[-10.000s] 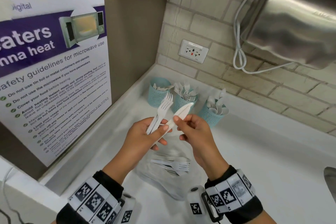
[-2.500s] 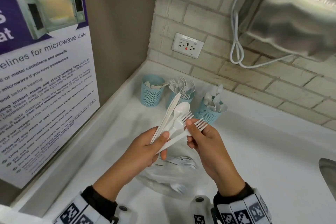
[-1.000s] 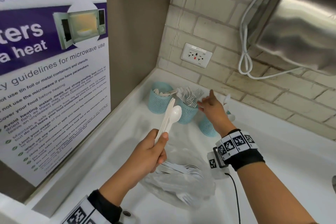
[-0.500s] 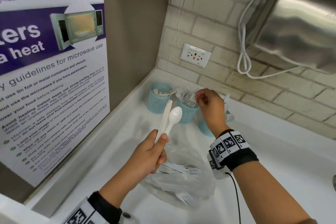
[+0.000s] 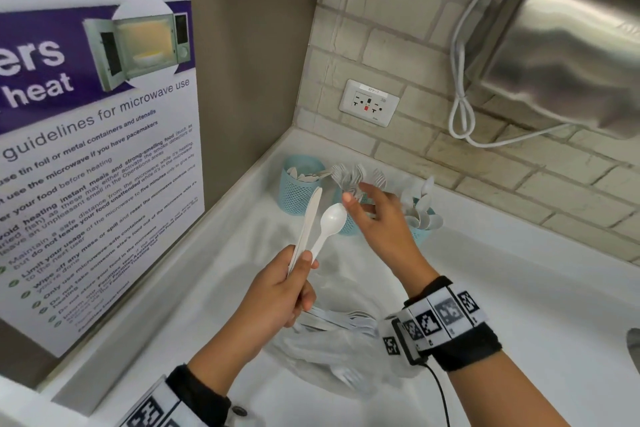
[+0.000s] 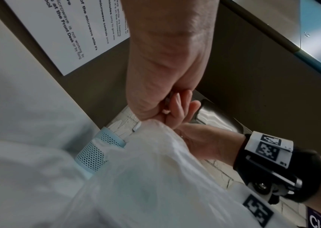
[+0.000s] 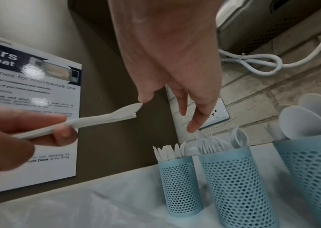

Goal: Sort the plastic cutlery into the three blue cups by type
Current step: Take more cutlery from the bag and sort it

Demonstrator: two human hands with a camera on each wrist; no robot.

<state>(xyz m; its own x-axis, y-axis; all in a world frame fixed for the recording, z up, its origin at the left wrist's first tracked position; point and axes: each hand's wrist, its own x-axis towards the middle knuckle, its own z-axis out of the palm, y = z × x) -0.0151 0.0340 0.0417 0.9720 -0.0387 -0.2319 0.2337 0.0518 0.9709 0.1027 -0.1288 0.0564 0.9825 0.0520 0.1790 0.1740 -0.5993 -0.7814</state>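
The left hand (image 5: 277, 291) is pinching 1 white plastic knife (image 5: 309, 222) and 1 white plastic spoon (image 5: 329, 224). The right hand (image 5: 377, 218) is hanging relaxed and empty; only the right wrist view is showing its spread fingers (image 7: 193, 123) above the middle blue mesh cup (image 7: 232, 177), at 12 o'clock.

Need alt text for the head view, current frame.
A person's left hand grips a white plastic knife and spoon upright, while the empty right hand reaches toward them in front of three blue mesh cups of sorted cutlery. A plastic bag of more cutlery lies on the white counter below.
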